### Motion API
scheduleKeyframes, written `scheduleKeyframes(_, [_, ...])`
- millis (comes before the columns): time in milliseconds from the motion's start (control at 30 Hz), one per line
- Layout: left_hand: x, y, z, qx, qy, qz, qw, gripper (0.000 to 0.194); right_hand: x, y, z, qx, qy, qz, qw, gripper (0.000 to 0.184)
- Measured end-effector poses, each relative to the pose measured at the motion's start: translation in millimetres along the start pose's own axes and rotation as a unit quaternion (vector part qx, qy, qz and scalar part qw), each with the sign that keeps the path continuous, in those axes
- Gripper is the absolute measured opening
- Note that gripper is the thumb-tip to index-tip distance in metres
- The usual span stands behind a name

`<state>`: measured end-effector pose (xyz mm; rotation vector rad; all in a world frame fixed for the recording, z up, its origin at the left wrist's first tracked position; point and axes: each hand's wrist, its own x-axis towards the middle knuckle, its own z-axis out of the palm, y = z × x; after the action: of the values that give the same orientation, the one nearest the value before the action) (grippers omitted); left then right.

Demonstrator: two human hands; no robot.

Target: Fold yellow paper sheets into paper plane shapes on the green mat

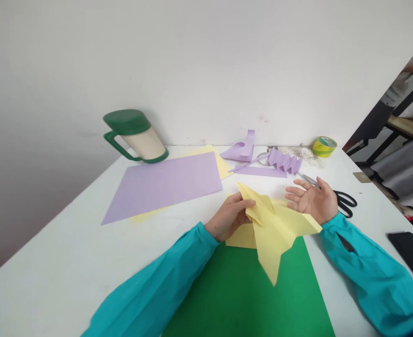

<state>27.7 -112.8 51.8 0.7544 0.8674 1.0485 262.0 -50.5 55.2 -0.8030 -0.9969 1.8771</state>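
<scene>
- You seem mid-shaping: your left hand (230, 216) has its fingers pinching the folded yellow paper (275, 228) above the green sheet (251, 295).
- Your right hand (316, 202) is empty, fingers spread; another fold would call for them on a loose point.
- Scissors (345, 200) crowd that hand; pleated purple paper (285, 161) lies beyond, purple sheet (171, 187) leftward.
</scene>
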Motion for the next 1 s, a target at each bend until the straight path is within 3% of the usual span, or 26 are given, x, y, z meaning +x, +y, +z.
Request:
scheduleKeyframes(133, [2.9, 2.7, 10.7, 0.067, -0.037, -0.038, 0.996, 0.033, -1.6, -3.9, 3.9, -0.100, -0.041, 0.084, 0.991, 0.045])
scheduleKeyframes(233, [8.7, 4.5, 21.2, 0.112, -0.069, -0.040, 0.990, 0.033, -6.8, 0.1, 15.8, -0.196, -0.076, 0.104, 0.972, 0.046])
scheduleKeyframes(400, [14.1, 4.3, 24.2, 0.115, -0.122, -0.058, 0.984, 0.036, -10.0, 0.9, 20.4, -0.202, -0.067, 0.144, 0.967, 0.042])
scheduleKeyframes(667, [13.5, 3.1, 18.2, 0.076, -0.149, -0.051, 0.985, 0.035, -9.1, -6.4, 15.5, -0.214, -0.068, 0.122, 0.967, 0.035])
scheduleKeyframes(867, [11.8, 1.8, 18.6, 0.022, -0.087, -0.048, 0.995, 0.027, -8.7, -1.8, 13.8, -0.195, -0.080, 0.098, 0.973, 0.036])
scheduleKeyframes(1000, [10.6, 8.8, 25.0, -0.005, -0.105, -0.063, 0.992, 0.032, -5.9, 3.0, 12.0, -0.147, -0.055, 0.082, 0.984, 0.035])
